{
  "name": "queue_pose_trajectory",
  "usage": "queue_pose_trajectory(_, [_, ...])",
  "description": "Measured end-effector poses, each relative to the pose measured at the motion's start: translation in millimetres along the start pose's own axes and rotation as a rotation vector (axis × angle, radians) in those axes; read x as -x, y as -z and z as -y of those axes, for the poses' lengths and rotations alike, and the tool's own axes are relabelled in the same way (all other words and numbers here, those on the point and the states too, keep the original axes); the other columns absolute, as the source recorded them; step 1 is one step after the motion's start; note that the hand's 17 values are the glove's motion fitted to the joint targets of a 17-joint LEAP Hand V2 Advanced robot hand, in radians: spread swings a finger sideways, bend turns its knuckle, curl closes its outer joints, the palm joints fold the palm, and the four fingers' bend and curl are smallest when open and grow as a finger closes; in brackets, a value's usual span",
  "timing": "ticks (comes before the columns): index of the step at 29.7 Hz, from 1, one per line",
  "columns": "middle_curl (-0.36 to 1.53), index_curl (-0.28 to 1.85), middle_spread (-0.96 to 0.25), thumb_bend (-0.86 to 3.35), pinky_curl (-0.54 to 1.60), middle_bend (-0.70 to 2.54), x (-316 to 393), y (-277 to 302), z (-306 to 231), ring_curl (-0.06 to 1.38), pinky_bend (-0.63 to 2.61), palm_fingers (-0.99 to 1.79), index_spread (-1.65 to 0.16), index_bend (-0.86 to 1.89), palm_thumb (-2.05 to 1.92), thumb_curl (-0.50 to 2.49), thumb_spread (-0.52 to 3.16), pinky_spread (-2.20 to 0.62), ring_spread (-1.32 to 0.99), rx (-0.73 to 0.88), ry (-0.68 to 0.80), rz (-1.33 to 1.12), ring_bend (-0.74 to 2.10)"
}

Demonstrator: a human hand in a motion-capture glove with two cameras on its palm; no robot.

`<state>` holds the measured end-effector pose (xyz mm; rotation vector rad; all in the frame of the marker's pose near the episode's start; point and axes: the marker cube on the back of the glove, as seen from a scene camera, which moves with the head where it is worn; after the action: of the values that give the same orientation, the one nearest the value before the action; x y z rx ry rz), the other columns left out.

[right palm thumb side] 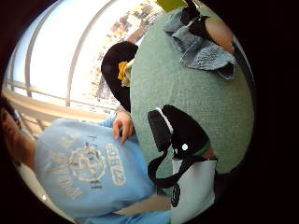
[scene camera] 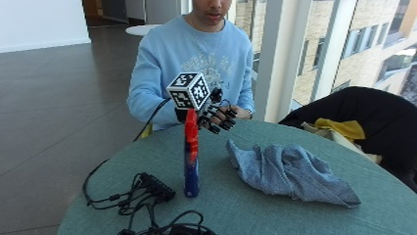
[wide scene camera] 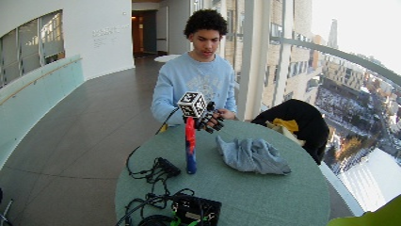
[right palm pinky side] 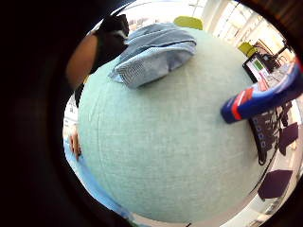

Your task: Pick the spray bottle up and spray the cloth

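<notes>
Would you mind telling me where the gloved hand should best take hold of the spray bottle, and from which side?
Probably at the red upper part, near the head. The spray bottle stands upright and slim on the table, and the gloved right hand hovers open just behind its top, so a grasp from the person's side looks shortest. The cloth lies apart, beside it.

The table (scene camera: 273, 215) is covered in pale green woven fabric. The spray bottle (scene camera: 190, 156) has a red upper part and a blue lower part, with a white band between them in the little-finger-side palm view. The cloth (scene camera: 290, 171) is faded blue with a fine weave. The person's right hand (scene camera: 218, 117) wears a black glove. The sweatshirt (scene camera: 189, 58) is light blue with a whitish printed emblem.
</notes>
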<state>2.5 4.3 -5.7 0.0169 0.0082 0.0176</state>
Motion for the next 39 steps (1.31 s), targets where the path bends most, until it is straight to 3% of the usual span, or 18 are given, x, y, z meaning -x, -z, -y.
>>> queue_pose_trajectory(8, [0.17,0.21,-0.06,0.28,0.17,0.29,-29,40,-29,0.16,0.29,0.66,-0.32,0.26,0.50,0.13,0.78,0.14,-0.03,-0.219,-0.122,-0.082,0.29])
queue_pose_trajectory(14, [0.21,0.24,-0.08,0.27,0.21,0.26,-76,77,-50,0.20,0.31,0.70,-0.35,0.18,0.58,0.17,0.93,0.13,-0.05,-0.466,-0.375,-0.076,0.30])
queue_pose_trajectory(21, [0.27,0.21,-0.07,0.22,0.28,0.29,-133,82,-25,0.22,0.42,0.54,-0.40,0.05,0.60,0.19,0.99,0.13,-0.03,-0.516,-0.533,0.149,0.24])
queue_pose_trajectory(39, [0.34,0.15,-0.05,0.04,0.33,0.33,-178,45,31,0.25,0.52,0.42,-0.42,0.08,0.59,0.23,1.01,0.15,-0.01,-0.549,-0.571,0.595,0.28])
